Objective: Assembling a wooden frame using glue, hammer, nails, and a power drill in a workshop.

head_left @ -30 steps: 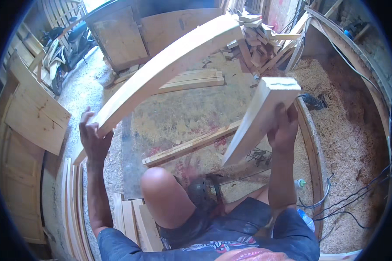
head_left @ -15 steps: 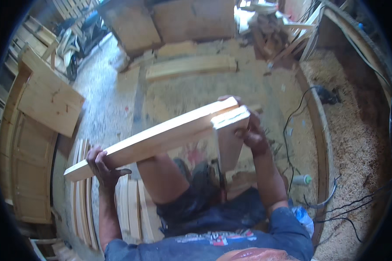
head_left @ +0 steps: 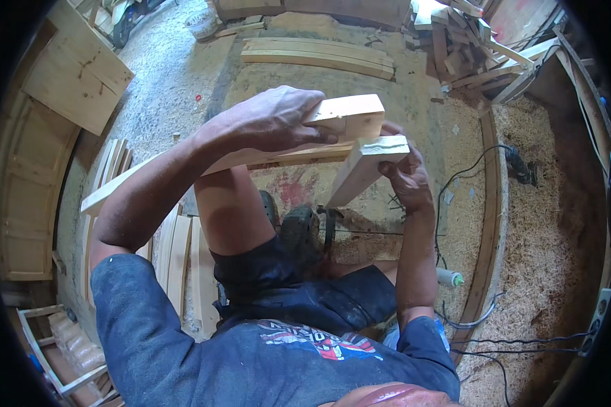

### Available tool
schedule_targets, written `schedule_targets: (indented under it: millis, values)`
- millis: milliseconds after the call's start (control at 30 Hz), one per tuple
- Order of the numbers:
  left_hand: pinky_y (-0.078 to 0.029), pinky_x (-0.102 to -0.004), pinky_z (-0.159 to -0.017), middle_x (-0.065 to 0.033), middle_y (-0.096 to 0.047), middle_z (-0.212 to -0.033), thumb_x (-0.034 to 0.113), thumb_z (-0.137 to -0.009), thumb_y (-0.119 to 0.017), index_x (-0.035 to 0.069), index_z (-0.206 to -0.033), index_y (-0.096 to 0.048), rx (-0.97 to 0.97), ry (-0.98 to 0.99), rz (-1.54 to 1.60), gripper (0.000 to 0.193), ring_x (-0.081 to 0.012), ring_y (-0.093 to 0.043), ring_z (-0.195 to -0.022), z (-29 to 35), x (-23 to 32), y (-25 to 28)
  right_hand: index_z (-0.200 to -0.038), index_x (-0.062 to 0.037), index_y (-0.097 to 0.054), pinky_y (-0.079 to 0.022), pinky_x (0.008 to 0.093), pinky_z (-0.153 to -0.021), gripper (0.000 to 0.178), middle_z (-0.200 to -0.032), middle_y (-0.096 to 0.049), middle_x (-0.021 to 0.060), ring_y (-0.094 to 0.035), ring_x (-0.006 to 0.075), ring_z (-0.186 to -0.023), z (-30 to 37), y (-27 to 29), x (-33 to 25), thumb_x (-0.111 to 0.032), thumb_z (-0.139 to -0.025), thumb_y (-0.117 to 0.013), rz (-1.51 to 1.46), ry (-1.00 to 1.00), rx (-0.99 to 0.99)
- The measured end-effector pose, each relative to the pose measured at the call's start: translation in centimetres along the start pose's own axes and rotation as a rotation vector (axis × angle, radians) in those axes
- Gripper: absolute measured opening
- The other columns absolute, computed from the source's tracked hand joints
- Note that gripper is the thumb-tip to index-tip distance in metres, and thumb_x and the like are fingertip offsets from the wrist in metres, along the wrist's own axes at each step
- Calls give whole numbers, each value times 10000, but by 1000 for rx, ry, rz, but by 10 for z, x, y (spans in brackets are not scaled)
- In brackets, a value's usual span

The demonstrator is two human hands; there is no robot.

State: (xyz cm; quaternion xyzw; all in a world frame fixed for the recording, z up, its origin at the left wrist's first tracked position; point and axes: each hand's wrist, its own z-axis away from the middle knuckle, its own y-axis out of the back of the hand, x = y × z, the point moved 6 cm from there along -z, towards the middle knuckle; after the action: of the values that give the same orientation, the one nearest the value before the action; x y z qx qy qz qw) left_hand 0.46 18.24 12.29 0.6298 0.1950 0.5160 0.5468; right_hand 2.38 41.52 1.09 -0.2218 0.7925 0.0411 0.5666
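Note:
A long pale wooden beam (head_left: pixel 360 117) slants across in front of me, passing over my left knee. My left hand (head_left: pixel 278 121) is closed over it close to its right end, the arm lying across the beam. At that end a shorter wooden piece (head_left: pixel 363 169) with a rough, splintered-looking top edge stands at an angle to the beam, seemingly joined to it; the joint is partly hidden. My right hand (head_left: pixel 412 178) grips the short piece at its outer end, thumb on its side, some fingers hidden behind the beam. Below, a dark hammer-like tool (head_left: pixel 329 227) stands between my legs.
Several boards (head_left: pixel 176 264) lie to my left, and more boards (head_left: pixel 319 55) lie ahead. Wooden panels (head_left: pixel 37 190) lean at the far left. Scrap wood (head_left: pixel 455 57) is heaped at the back right. Shavings (head_left: pixel 543 217), cables (head_left: pixel 516 351) and a small bottle (head_left: pixel 449 277) are at right.
My left hand has moved from the beam's left end to near its right end. My right hand still holds the corner. The view has shifted, and the short piece now appears turned.

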Motion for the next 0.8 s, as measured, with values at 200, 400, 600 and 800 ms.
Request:
schedule_targets:
  millis: [200,400,600,800]
  values:
    - [-524,-467,-806,-218,-720,-962,523,-846,-808,-8,-1055,-664,104,20,-63,588,-369,-699,-914,-18,-2,-3,-1412,-36,-581,-500,328,-1029,579,-1241,-703,52,-635,155,-1168,13,17,68,-121,-891,-821,-251,-40,189]
    - [-532,-457,-797,-217,-718,-923,528,-808,-835,-11,-935,-675,93,60,-116,576,-359,-709,-901,-34,5,-4,-1504,-35,-495,-495,321,-1039,678,-1302,-679,70,-620,164,-1208,6,19,73,-123,-907,-805,-280,-44,206]
    - [-558,-472,-849,-238,-726,-964,545,-777,-827,-21,-980,-689,62,154,-185,617,-397,-715,-933,-37,-1,0,-1469,-29,-523,-499,289,-949,566,-1180,-718,56,-645,124,-1085,-7,10,67,-156,-967,-751,-33,-58,216]
    - [-535,-482,-821,-243,-711,-901,580,-774,-823,-19,-1007,-636,136,99,-209,670,-389,-707,-903,-41,-2,-4,-1484,-13,-508,-490,314,-1030,549,-1295,-664,87,-610,156,-1190,-18,8,78,-87,-979,-712,-51,-82,153]
